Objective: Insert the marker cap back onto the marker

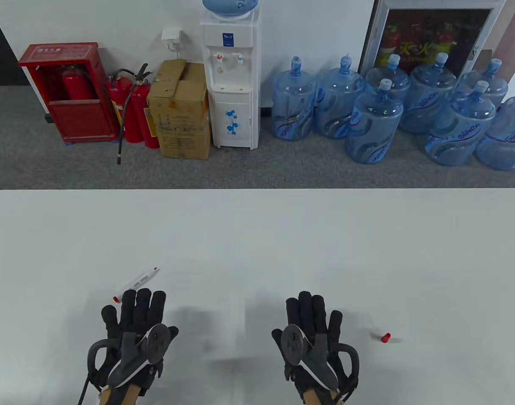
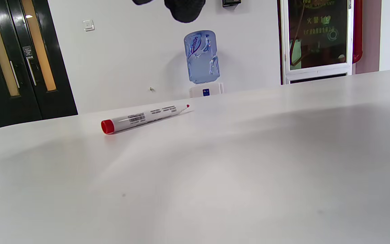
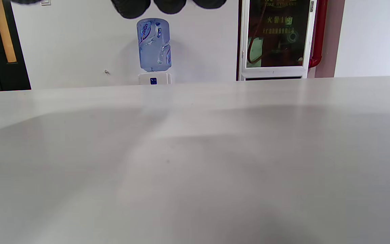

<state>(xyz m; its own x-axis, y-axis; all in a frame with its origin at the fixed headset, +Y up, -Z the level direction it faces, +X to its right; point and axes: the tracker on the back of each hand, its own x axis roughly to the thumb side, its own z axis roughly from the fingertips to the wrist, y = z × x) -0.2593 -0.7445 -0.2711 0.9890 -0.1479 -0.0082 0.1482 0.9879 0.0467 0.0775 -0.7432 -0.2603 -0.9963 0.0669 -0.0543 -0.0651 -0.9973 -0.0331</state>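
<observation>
Table view first: I have both hands low on the white bench (image 1: 257, 236), palms down, fingers spread flat, gripping nothing. My left hand (image 1: 133, 333) sits just short of the marker (image 1: 136, 283), which lies on the bench angled up to the right, its bare tip at the far end and its red butt end right by my fingertips; whether a fingertip actually touches it, I can't tell from here. My right hand (image 1: 312, 337) is near the middle of the bench, and the little red marker cap (image 1: 385, 337) lies off to its right, clearly apart from it. So nothing is picked up yet; I judge this as the very start, with both grasps still to make.

Left wrist view: the marker (image 2: 144, 117) lies flat ahead of me, red end to the left, uncapped red nib pointing right and away. My fingertips (image 2: 185, 8) only poke in at the top edge, clear of it.

Right wrist view: just bare bench (image 3: 195, 162) ahead, fingertips (image 3: 169, 6) at the top edge, no cap in frame. It sits outside this camera's sight, so I will need the table view to find it.

Next, as I see it: left hand pinches the barrel mid-length, leaving the nib end free; right hand swings out to the right and pinches the cap with its open mouth facing the nib. Then line the two up and push.
</observation>
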